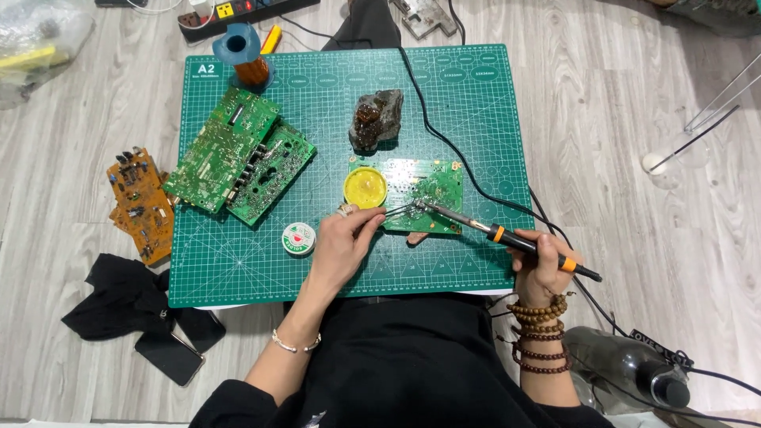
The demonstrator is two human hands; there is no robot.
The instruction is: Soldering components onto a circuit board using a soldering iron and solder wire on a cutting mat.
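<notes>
On the green cutting mat [238, 269] a small green circuit board [440, 186] lies near the middle, with a round tin [365, 188] of yellow paste at its left end. The left hand [341, 242] pinches thin tweezers [396, 212], closed on what may be a small part at the board, too small to tell. The right hand [543, 269] is wrapped firmly around a soldering iron [507, 235], its tip touching the board beside the tweezer tips. A small closed round tin [299, 238] sits just left of the left hand. Two larger green boards [238, 154] lie stacked further left.
</notes>
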